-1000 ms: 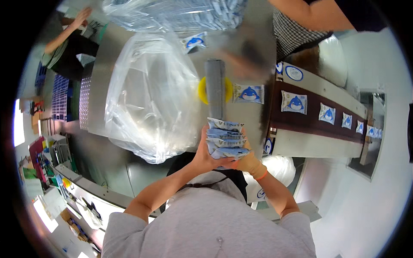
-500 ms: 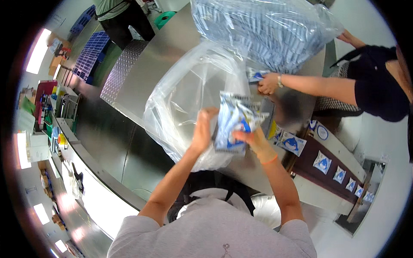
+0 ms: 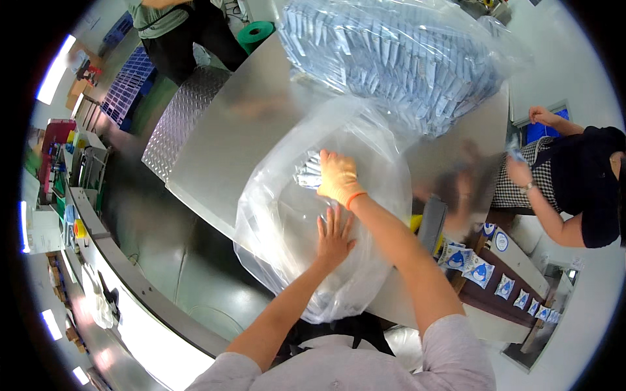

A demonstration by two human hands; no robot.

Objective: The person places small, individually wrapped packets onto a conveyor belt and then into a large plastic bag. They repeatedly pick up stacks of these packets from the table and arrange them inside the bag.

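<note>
On the brushed steel surface [image 3: 215,140] before you, a large clear plastic bag [image 3: 287,228] lies with its long axis running from your chest up and away toward a heaped transparent sack of blue-and-white sachets [image 3: 398,58], its mouth facing that heap. Your right hand [image 3: 337,177], in a yellow glove with an orange cuff, reaches forward with the arm nearly straight and is closed around a small stack of silvery-blue sachets [image 3: 308,174], held at the upper part of the clear bag; whether the stack is inside the film cannot be told. Your left hand [image 3: 334,236], bare, lies flat on the bag just below, fingers spread apart and pointing away from you, gripping nothing. At right, another person's hands [image 3: 528,146] work beside a dark conveyor carrying blue-printed pouches [image 3: 479,270].
</note>
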